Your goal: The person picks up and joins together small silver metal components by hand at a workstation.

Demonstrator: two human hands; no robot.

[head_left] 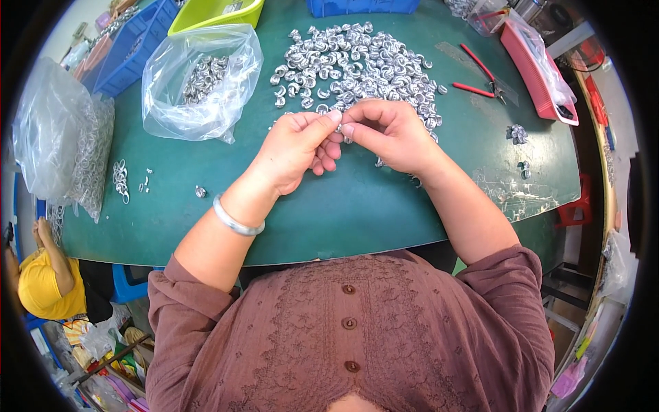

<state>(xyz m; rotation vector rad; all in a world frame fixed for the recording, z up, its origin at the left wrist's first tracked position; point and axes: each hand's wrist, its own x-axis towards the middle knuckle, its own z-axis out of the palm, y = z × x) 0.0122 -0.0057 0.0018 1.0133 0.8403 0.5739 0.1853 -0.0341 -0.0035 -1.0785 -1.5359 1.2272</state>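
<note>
Both my hands meet over the near edge of a heap of small, curved silver metal pieces [364,65] on the green table. My left hand [302,144], with a pale bangle [237,218] on its wrist, is closed in a pinch of thumb and fingers. Facing it, my right hand [388,134] pinches too, its fingertips nearly touching the left ones. Between the fingertips a bit of a small silver metal piece [341,128] shows; most of it is hidden. Left of the heap, an open clear plastic bag [161,113] holds more small metal pieces [204,79].
Red-handled pliers [473,90] and a pink basket [528,79] lie to the right. A full clear bag of metal rings [89,158], loose rings [120,180], a blue crate [134,58] and a lime-green bin [206,15] are at left. A person in yellow [48,281] sits beyond the table's left edge.
</note>
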